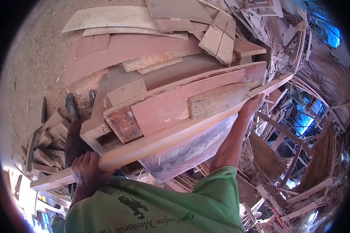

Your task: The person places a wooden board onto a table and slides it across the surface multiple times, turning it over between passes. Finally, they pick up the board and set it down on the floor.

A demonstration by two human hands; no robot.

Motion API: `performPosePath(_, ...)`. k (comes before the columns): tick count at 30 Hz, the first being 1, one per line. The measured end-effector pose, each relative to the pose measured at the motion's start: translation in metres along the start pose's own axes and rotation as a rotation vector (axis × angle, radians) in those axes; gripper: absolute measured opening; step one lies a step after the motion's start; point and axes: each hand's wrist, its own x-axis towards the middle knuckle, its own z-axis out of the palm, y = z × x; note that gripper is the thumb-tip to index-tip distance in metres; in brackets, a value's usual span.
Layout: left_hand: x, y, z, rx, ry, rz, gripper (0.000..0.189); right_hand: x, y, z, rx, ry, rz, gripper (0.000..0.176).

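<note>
A long, pale wooden plank (159, 141) runs slantwise in front of my body, from low on the left to the upper right. My left hand (86, 169) is closed round it near its lower left end. Farther along, my right hand (252, 105) grips the same plank near its far end, with that arm stretched out; some of its fingers are hidden. Just beyond the plank lies a short, rough board (217, 101) on a reddish panel (163, 110). Beneath the plank, part of a worn, whitish-purple board surface (190, 149) shows.
Boards and sheets (136, 52) are stacked loosely ahead. Wood offcuts (46, 155) are heaped at the left, near a shoe (71, 105) on the sawdust-covered floor (39, 66). Tangled scrap wood (299, 155) crowds the right side.
</note>
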Motion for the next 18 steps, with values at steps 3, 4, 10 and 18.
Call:
performPosePath(3, 0.011, 0.019, 0.0, -0.008, 0.032, 0.03, 0.067, 0.032, 0.021, -0.003, 0.086, 0.003, 0.008, 0.065)
performPosePath(4, 0.014, 0.025, 0.001, -0.017, 0.034, 0.024, 0.067, 0.031, 0.015, 0.0, 0.06, 0.013, 0.018, 0.065)
performPosePath(10, 0.007, 0.035, 0.007, -0.019, 0.076, -0.027, 0.067, 0.066, 0.057, -0.003, -0.084, -0.02, -0.057, 0.063)
performPosePath(18, -0.002, 0.041, -0.005, 0.008, -0.056, -0.084, 0.074, -0.222, -0.061, 0.035, -0.288, 0.011, 0.027, 0.064)
